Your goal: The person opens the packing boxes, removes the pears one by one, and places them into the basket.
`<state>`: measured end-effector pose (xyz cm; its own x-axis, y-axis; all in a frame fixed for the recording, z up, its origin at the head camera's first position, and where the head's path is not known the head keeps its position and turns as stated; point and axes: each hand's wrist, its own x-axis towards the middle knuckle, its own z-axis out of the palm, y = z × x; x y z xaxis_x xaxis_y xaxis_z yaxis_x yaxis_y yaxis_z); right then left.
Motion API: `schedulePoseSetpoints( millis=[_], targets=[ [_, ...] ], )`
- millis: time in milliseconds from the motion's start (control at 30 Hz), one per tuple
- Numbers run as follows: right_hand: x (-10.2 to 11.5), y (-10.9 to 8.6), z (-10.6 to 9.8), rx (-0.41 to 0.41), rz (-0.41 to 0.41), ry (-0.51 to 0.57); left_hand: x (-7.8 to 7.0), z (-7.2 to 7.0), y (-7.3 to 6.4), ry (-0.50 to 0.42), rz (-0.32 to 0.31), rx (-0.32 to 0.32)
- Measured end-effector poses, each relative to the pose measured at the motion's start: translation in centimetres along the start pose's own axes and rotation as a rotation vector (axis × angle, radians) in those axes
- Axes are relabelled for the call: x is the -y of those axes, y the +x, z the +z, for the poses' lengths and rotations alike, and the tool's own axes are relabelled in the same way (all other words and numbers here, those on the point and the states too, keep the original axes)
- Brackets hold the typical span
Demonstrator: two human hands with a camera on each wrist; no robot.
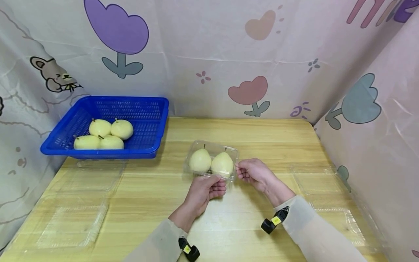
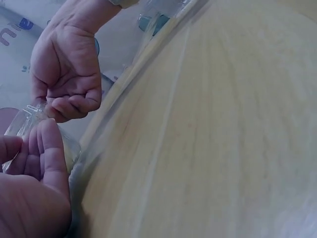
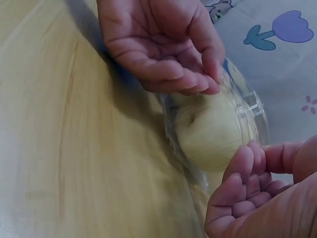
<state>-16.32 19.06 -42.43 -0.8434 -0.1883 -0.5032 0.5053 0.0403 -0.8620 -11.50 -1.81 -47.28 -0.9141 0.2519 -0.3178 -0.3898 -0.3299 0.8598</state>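
Note:
A clear plastic clamshell box [image 1: 214, 146] with two pale yellow pears [image 1: 200, 161] inside is at the middle of the table in the head view. My left hand [image 1: 206, 191] pinches its front edge, thumb on top and fingers curled below. At the right side, my right hand [image 1: 256, 174] pinches the box's edge between thumb and index finger. The right wrist view shows one pear [image 3: 213, 131] through the plastic, with my right hand [image 3: 267, 198] at the rim near the clip-like tabs. Both hands also appear in the left wrist view, where the box is mostly cut off.
A blue plastic basket [image 1: 148, 151] holding several pears stands at the back left. Clear plastic trays [image 1: 70, 223] lie on the left of the wooden table [image 1: 262, 138], and more clear packaging [image 1: 340, 214] lies along the right. Printed curtains hang behind and at the sides.

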Motion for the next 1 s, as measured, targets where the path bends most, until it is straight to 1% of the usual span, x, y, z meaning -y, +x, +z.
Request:
schedulePoseSetpoints(
  millis=[100,233,333,467,633,700,833,1000],
  targets=[
    [0.0,-0.1,0.3,-0.035,-0.006,-0.009,0.0,0.1,-0.1,0.020,0.013,0.010],
    [0.1,-0.2,0.8,-0.080,-0.024,-0.080,0.0,0.3,-0.2,0.045,0.035,0.003],
    [0.1,-0.2,1.0,-0.105,-0.039,-0.142,0.1,0.4,-0.1,0.056,0.041,-0.004],
    [0.1,-0.2,1.1,-0.132,-0.053,-0.198,0.3,0.6,0.0,0.073,0.046,-0.013],
    [-0.1,-0.5,1.2,-0.219,-0.119,-0.311,0.5,0.8,0.1,0.108,0.057,-0.028],
    [-0.1,-0.5,1.3,-0.250,-0.135,-0.329,0.5,0.8,0.1,0.120,0.061,-0.029],
    [0.1,-0.5,1.5,-0.244,-0.113,-0.312,0.6,0.9,0.0,0.131,0.062,-0.044],
    [0.3,-0.5,1.6,-0.226,-0.092,-0.310,0.8,1.2,-0.2,0.200,0.075,-0.073]
  ],
)
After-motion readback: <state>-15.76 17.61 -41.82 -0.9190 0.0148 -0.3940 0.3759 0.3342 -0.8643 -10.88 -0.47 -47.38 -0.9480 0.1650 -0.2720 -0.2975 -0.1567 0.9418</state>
